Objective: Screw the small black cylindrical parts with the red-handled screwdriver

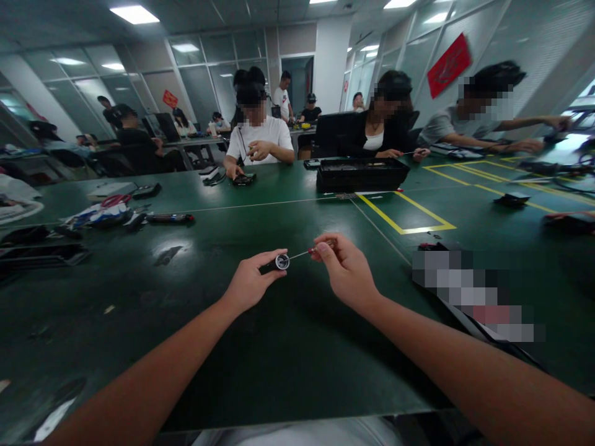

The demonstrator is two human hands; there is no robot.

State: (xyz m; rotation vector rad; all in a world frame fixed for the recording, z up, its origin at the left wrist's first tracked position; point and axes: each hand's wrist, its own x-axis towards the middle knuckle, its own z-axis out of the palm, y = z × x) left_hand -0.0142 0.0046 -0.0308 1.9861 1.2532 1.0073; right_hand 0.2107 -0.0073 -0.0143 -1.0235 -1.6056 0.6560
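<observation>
Above the green table, my left hand is closed around a small dark cylindrical part with a pale ring at its end. That ringed end faces toward me and a little to the right. My right hand pinches the red handle of a thin screwdriver. Its metal shaft points left, and the tip is at the rim or opening of the cylindrical part; whether it touches is too small to tell.
A long black box stands ahead, near yellow tape outlines. At the left lie a dark pen-like tool, red cable and black trays. Several people sit across the table. A partly blurred object lies right.
</observation>
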